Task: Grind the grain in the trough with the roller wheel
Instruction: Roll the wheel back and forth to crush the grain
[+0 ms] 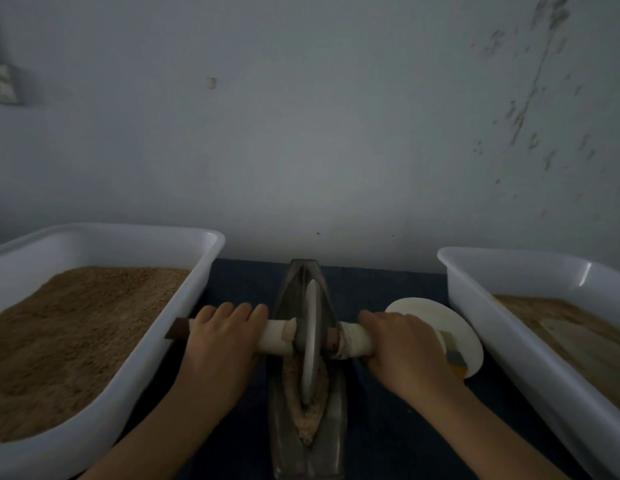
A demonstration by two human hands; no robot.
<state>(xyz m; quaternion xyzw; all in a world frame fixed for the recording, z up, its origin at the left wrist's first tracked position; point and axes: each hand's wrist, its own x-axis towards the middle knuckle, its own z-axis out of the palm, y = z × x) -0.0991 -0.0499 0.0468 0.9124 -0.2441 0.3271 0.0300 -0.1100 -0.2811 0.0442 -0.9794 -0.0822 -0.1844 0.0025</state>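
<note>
White plastic tub (pixel 197 289) at left sits heaped with tan grain, a sign that much may remain to be milled, though which tub feeds the work cannot be told from here. Beside it, the person's left hand (pixel 221 337) curls its fingers over the cloth-wrapped axle handle (pixel 277 337), knuckles up, forearm reaching in from below. At centre, the roller wheel (pixel 312 337) stands upright in the narrow metal trough (pixel 336 427), which lies on a dark cloth running away from the viewer toward the wall. Pale, partly crushed grain (pixel 310 420) is banked in the near half of the trough, still coarse in look, so grinding appears under way rather than finished; the far half looks nearly bare. The right hand (pixel 402 348) wraps the opposite handle the same way. Behind it rests a white disc (pixel 440 317) with a small brush-like tool. A second tub (pixel 474 296) at right holds a shallower tan layer.
</note>
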